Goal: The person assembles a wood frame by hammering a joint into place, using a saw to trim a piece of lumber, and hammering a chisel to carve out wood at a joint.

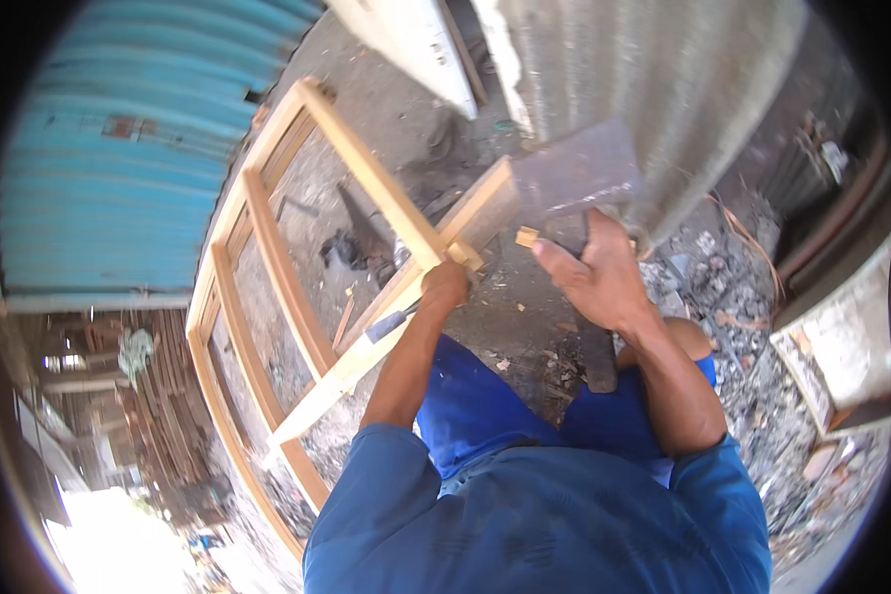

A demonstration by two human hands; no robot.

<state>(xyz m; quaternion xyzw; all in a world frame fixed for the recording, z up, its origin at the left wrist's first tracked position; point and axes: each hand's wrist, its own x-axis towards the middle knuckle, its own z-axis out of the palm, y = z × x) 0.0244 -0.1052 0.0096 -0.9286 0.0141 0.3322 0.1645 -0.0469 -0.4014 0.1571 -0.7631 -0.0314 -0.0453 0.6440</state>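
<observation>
A large frame of light wood [351,158] stands tilted at my left, with several crossbars. Closed around its near corner joint is my left hand [445,284]. Under that wrist a tool with a grey handle [388,324] lies along the rail; its far end is hidden, and whether my fingers hold it too I cannot tell. My right hand [604,272] is closed on a broad-bladed tool [579,173], its dark handle [596,361] pointing down toward my knees. A small wood piece [527,237] shows by my right thumb, apart from the frame.
Blue corrugated sheeting [119,178] is on the left, grey corrugated sheeting [653,79] ahead. Rubble [703,287] covers the ground at the right, near a pale box-like object [841,337]. Stacked timber [163,396] lies at far left. Wood chips are scattered between my legs.
</observation>
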